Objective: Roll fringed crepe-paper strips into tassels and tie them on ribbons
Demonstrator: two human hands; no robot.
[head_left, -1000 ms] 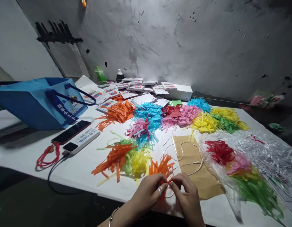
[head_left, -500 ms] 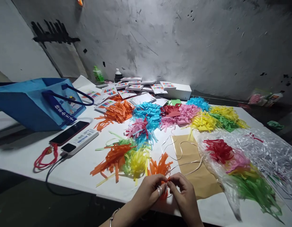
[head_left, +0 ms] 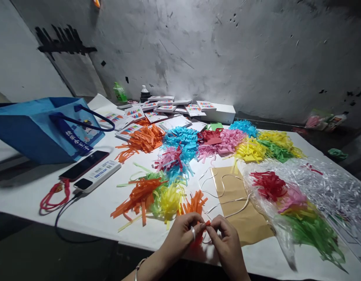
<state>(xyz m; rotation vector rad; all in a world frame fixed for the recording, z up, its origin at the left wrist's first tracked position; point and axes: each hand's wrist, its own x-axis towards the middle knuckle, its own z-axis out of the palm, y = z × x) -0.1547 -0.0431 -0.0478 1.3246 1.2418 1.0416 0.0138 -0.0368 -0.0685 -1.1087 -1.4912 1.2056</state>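
Note:
Near the table's front edge, my left hand point(head_left: 184, 231) and my right hand point(head_left: 225, 238) pinch an orange paper tassel point(head_left: 195, 203) between their fingertips. Its fringed strips fan out behind my left hand, and more orange shows beneath the fingers. A thin white string point(head_left: 239, 210) loops over the table and runs toward my fingers; whether it passes through the tassel is hidden. Just left lie an orange tassel point(head_left: 142, 195) and a yellow tassel point(head_left: 171, 199). Brown paper point(head_left: 245, 222) lies flat beside my right hand.
Blue tassels point(head_left: 180, 140), with pink, red and yellow ones, line the middle. A clear plastic bag point(head_left: 288, 242) holds tassels and silver strips at right. A blue bag point(head_left: 31, 128), a phone point(head_left: 84, 166) and a white power bank point(head_left: 97, 177) are left. Printed packs point(head_left: 165, 108) pile up behind.
My fingertips have shifted slightly on the orange tassel, and a small folded orange end now shows between them. The view has moved a little; the other things lie as before.

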